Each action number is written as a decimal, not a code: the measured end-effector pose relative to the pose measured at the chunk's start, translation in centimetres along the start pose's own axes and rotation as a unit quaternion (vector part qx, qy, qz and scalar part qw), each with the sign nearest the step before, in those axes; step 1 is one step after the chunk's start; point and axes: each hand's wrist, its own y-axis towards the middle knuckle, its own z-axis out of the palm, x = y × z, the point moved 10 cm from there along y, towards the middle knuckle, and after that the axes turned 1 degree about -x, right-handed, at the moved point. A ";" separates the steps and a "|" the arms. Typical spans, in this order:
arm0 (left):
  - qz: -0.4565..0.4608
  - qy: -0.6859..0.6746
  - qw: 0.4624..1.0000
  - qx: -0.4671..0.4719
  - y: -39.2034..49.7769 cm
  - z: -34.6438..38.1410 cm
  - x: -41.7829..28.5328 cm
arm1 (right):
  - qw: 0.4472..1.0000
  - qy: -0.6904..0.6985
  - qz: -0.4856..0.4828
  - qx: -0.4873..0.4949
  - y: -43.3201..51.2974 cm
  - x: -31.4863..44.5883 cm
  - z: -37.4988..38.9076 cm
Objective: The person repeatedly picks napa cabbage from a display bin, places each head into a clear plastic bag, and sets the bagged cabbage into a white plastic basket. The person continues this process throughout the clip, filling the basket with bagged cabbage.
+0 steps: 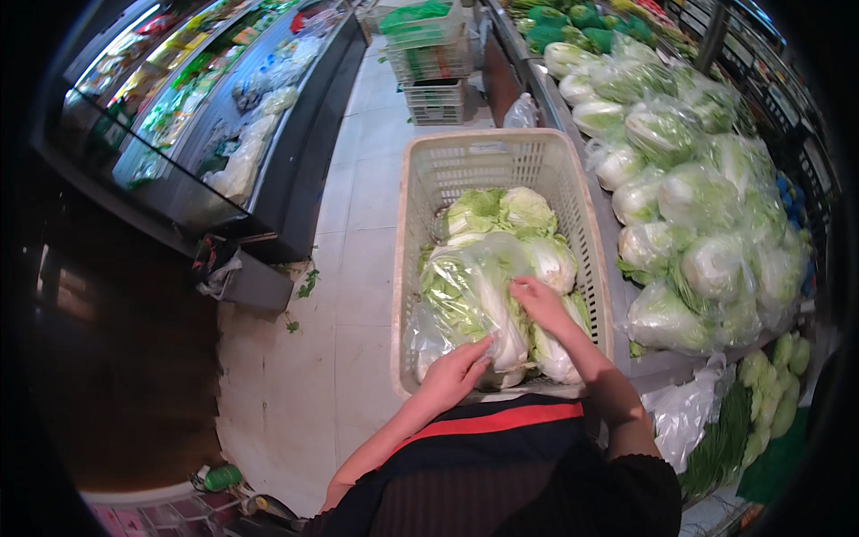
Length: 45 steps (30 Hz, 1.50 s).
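Note:
A large off-white plastic crate stands before me with several napa cabbages in it. On top of them, in the near half, a cabbage lies partly inside a clear plastic bag. My left hand has its fingers closed on the bag at the cabbage's lower left. On the other side, my right hand pinches the bag's edge beside the cabbage leaves. Its fingertips are partly hidden.
Bagged napa cabbages are piled on the display counter to the right. White plastic bags hang near its front. Stacked crates stand beyond. At left are a refrigerated case and a grey bin. Leaf scraps lie on the floor.

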 end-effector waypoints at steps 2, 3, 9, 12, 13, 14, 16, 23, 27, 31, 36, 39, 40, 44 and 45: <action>-0.009 -0.012 1.000 0.008 -0.2 0.7 0.7 | 0.968 -0.043 -0.101 -0.227 -0.1 1.3 -5.8; 0.005 -0.017 1.000 -0.001 -0.2 0.8 0.4 | 0.947 -0.057 -0.143 -0.283 0.1 2.0 -7.2; -0.040 0.031 0.999 0.005 -1.0 1.1 1.8 | 0.955 0.030 -0.251 -0.157 4.8 4.0 -4.4; -0.011 0.019 0.998 -0.067 -1.8 -0.6 1.7 | 0.933 0.119 -0.238 -0.242 1.6 2.1 -6.6; -0.025 0.016 0.996 -0.079 -2.3 -1.0 2.3 | 0.933 0.086 -0.218 -0.272 -0.2 1.3 -7.3; -0.035 0.014 0.995 -0.090 -2.8 -1.3 2.7 | 0.937 0.071 -0.177 -0.294 -1.8 0.2 -7.8; -0.013 0.036 0.979 -0.200 -4.5 -3.4 2.9 | 0.923 0.164 -0.217 -0.274 -5.3 -1.0 -8.0; -0.205 0.059 0.936 -0.281 -11.1 -5.7 9.0 | 0.955 -0.256 -0.150 -0.003 -9.2 -4.2 -0.5; -0.104 -0.322 0.940 -0.054 -8.9 -0.9 6.3 | 0.948 0.075 -0.295 -0.090 -11.2 4.0 -0.2; -0.052 -0.431 0.890 -0.140 -5.8 -5.6 1.5 | 0.877 0.331 -0.347 -0.027 -12.0 14.3 2.1; 0.047 -0.509 0.810 -0.288 -4.6 -17.9 -3.3 | 0.807 0.492 -0.311 0.096 -14.0 23.5 0.2; 0.060 -0.542 0.758 -0.358 -5.4 -20.9 -3.0 | 0.751 0.572 -0.321 0.079 -15.8 24.8 -2.8; 0.034 -0.518 0.771 -0.368 -5.9 -20.5 -2.4 | 0.746 0.574 -0.330 0.072 -16.4 24.6 -3.3; -0.141 -0.279 0.933 -0.177 -6.7 -15.5 1.6 | 0.757 0.599 -0.262 -0.025 -17.9 19.2 -3.5; -0.232 -0.239 0.925 -0.180 -7.9 -14.2 4.2 | 0.787 0.576 -0.215 -0.053 -18.2 17.5 -3.0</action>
